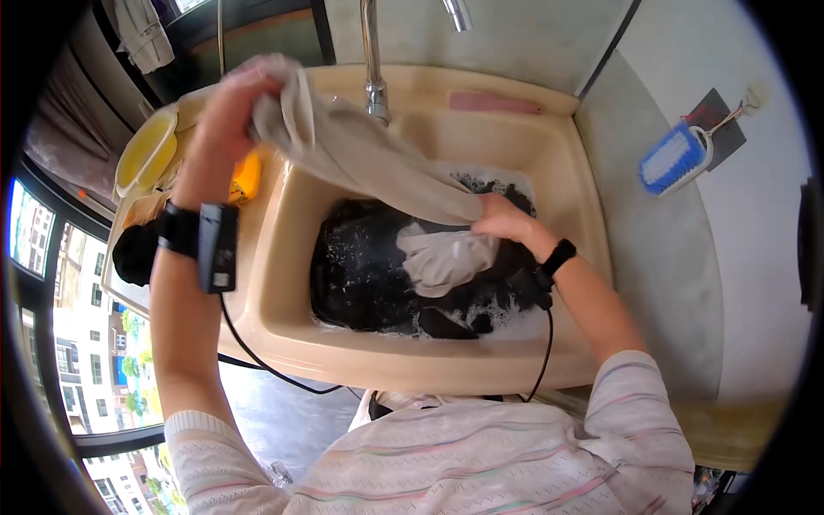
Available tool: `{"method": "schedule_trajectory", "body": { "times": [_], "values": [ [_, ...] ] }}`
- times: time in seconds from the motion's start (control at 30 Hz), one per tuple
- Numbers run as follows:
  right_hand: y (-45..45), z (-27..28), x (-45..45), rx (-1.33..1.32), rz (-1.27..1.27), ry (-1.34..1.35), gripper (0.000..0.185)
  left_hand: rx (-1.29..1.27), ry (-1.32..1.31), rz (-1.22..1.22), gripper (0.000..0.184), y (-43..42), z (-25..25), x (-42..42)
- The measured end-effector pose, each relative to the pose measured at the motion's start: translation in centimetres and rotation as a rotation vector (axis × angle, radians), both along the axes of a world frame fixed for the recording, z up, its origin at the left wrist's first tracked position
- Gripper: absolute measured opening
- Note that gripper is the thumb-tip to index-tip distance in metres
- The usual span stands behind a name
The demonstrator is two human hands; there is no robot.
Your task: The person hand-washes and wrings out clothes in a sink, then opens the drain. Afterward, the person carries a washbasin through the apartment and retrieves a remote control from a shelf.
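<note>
A wet, light grey cloth is stretched slantwise over the sink, and its kind of garment cannot be made out. My left hand, raised at the sink's upper left and slightly blurred, is closed on one end. Lower down, my right hand pinches the cloth over the basin. Beyond that grip the cloth's bunched end hangs onto dark fabric lying in sudsy water. Foam shows around the dark fabric's edges.
A chrome faucet rises behind the basin. On the back ledge lies a pink washboard-like piece. A yellow basin, an orange container and a black item stand left. A blue brush hangs on the right wall.
</note>
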State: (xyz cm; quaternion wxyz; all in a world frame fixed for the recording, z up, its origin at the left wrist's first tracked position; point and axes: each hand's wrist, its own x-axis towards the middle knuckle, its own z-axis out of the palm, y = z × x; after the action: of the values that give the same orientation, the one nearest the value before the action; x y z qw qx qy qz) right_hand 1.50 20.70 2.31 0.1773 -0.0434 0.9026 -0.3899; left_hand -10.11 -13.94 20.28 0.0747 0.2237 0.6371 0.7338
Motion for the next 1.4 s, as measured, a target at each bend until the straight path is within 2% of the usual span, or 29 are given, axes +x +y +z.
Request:
{"method": "schedule_trajectory", "body": {
  "times": [0.03,0.07,0.1,0.13,0.17,0.2,0.27,0.33,0.37,0.43,0.53,0.57,0.6,0.67,0.73,0.83,0.87,0.9,0.93,0.97,1.0,1.03,1.1,1.17,1.23,1.27,1.33,1.4],
  "values": [
    [2.1,-0.9,-0.2,0.058,-0.117,-0.065,0.044,-0.1,-0.177,-0.046,0.024,-0.6,-4.3,0.0],
    [3.4,-2.4,-0.5,0.117,-0.234,-0.131,0.046,-0.38,-0.252,-0.014,0.024,-0.5,-8.5,0.5],
    [4.0,-4.5,-1.2,0.124,-0.233,-0.138,0.046,-0.798,-0.245,-0.119,0.027,0.5,-10.2,2.3],
    [4.6,-6.9,-1.9,0.278,-0.23,-0.063,0.046,-0.843,-0.274,-0.298,0.036,1.0,-14.8,1.9],
    [5.1,-8.3,-2.4,0.431,-0.223,0.015,0.046,-1.022,0.005,-0.357,0.036,2.2,-19.1,2.3],
    [3.8,-9.4,-2.2,0.506,-0.205,0.059,0.048,-1.235,0.184,-0.423,0.049,4.0,-21.3,2.9],
    [-0.4,-8.4,-0.9,0.538,-0.203,-0.055,0.055,-1.36,0.138,-0.51,0.064,7.7,-23.6,5.4],
    [-2.8,-10.4,0.2,0.605,-0.054,-0.142,0.062,-1.473,0.101,-0.7,0.077,10.6,-26.4,6.6],
    [-3.7,-10.7,0.5,0.606,-0.05,-0.155,0.062,-1.468,0.091,-0.709,0.077,11.1,-26.9,7.2],
    [-4.6,-11.2,0.8,0.855,0.068,-0.359,0.068,-1.567,-0.028,-0.593,0.081,11.7,-27.7,8.0],
    [-3.6,-14.4,0.2,0.823,0.005,-0.383,0.057,-1.49,-0.027,-0.651,0.08,10.9,-32.8,6.8],
    [-2.7,-16.4,-0.4,0.825,0.01,-0.39,0.057,-1.487,-0.034,-0.655,0.08,11.1,-32.9,6.5],
    [-1.5,-18.7,-1.0,0.779,0.034,-0.419,0.049,-1.484,-0.118,-0.698,0.076,11.2,-32.8,6.2],
    [-1.4,-18.7,-1.3,0.735,0.067,-0.431,0.043,-1.48,-0.203,-0.721,0.072,11.0,-32.2,6.2],
    [-1.4,-17.6,-0.8,0.671,0.045,-0.064,0.028,-1.517,-0.193,-0.594,0.064,11.1,-31.3,6.4],
    [0.5,-14.8,-1.9,0.586,0.189,-0.09,0.025,-1.407,-0.066,-0.57,0.061,9.8,-29.9,6.2],
    [1.5,-13.6,-1.7,0.337,-0.034,0.049,0.021,-1.396,-0.073,-0.552,0.061,9.4,-29.4,5.9],
    [3.2,-11.9,-2.0,-0.072,-0.164,-0.09,0.023,-1.344,-0.05,-0.576,0.061,9.0,-28.9,5.3],
    [3.6,-7.5,-2.0,-0.137,-0.204,-0.015,0.026,-1.292,-0.027,-0.6,0.06,8.7,-28.3,4.8],
    [5.5,-6.4,-2.8,-0.249,-0.198,0.049,0.028,-1.227,-0.018,-0.519,0.059,8.3,-25.8,5.2],
    [2.8,0.7,-1.8,-0.524,-0.168,0.132,0.027,-1.141,-0.032,-0.434,0.057,7.9,-24.5,5.5],
    [1.9,5.5,-1.1,-0.538,-0.172,0.189,0.028,-1.068,-0.022,-0.387,0.054,7.4,-23.4,5.7],
    [1.5,11.4,-0.6,-0.586,-0.146,0.316,0.031,-0.992,-0.006,-0.347,0.051,7.0,-21.3,6.3],
    [1.1,15.0,-0.6,-0.616,-0.103,0.385,0.033,-0.823,-0.064,-0.234,0.045,6.5,-19.1,7.0],
    [0.3,17.1,-0.5,-0.576,-0.053,0.474,0.036,-0.781,-0.066,-0.193,0.043,6.1,-17.4,7.8],
    [-0.1,16.8,-0.8,-0.571,-0.043,0.471,0.036,-0.745,-0.066,-0.156,0.042,6.0,-16.9,8.0],
    [-0.8,14.2,-1.8,-0.294,0.064,0.524,0.039,-0.697,-0.075,-0.123,0.042,5.9,-17.0,8.5],
    [-1.6,7.0,-2.9,-0.402,0.07,0.447,0.037,-0.661,-0.102,-0.131,0.04,5.9,-18.0,8.8]
  ]
}}
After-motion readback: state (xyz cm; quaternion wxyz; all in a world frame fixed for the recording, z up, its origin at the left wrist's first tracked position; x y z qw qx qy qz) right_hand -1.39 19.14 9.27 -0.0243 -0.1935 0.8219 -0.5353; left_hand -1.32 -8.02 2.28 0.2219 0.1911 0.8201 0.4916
